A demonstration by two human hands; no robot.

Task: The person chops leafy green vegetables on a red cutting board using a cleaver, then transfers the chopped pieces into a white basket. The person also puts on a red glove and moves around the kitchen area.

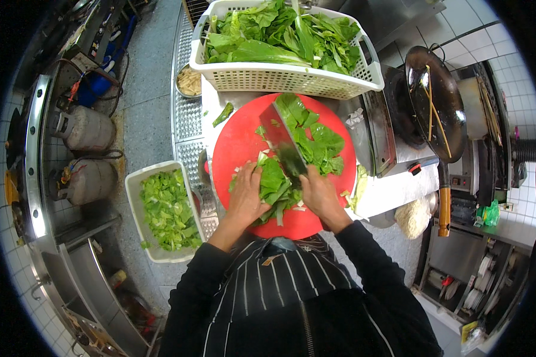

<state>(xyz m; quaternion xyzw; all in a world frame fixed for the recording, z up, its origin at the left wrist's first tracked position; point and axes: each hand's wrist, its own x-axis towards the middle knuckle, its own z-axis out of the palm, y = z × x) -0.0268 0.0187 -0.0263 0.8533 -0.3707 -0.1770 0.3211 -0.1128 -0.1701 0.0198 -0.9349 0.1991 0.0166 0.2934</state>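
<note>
A round red cutting board (232,134) lies before me on the worktop. My right hand (320,193) grips a cleaver (282,136) whose wide blade points away and to the left across the board. On the left of the blade, my left hand (246,192) presses on a bunch of leafy greens (274,180), its fingers bent over the stalks. More whole green leaves (319,138) lie flat to the right of the blade. Small pale stalk pieces are scattered around the bunch. The cleaver's handle is mostly hidden in my right hand.
A white plastic basket (286,79) heaped with greens stands behind the board. At the left is a white tub (138,209) of chopped greens (167,209). A wok (444,102) with chopsticks leans at the right by a stove (406,147). Gas cylinders (89,129) stand far left.
</note>
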